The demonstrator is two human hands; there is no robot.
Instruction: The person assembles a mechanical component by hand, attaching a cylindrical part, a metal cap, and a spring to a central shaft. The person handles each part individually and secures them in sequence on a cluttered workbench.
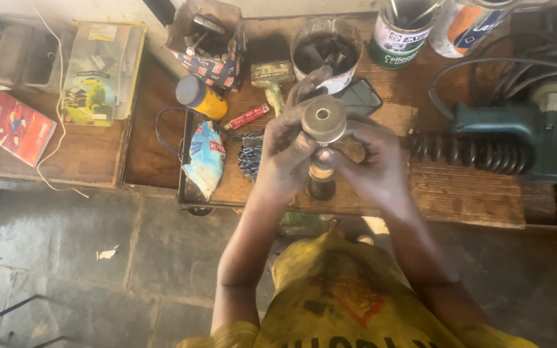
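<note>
Both hands' fingers (pixel 304 138) close around a round metal part (pixel 323 119), disc facing up.

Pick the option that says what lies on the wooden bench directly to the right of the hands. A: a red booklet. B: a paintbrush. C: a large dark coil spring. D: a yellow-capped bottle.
C: the large dark coil spring lies on the wooden bench just right of the right hand, reaching toward the green power tool.
</note>
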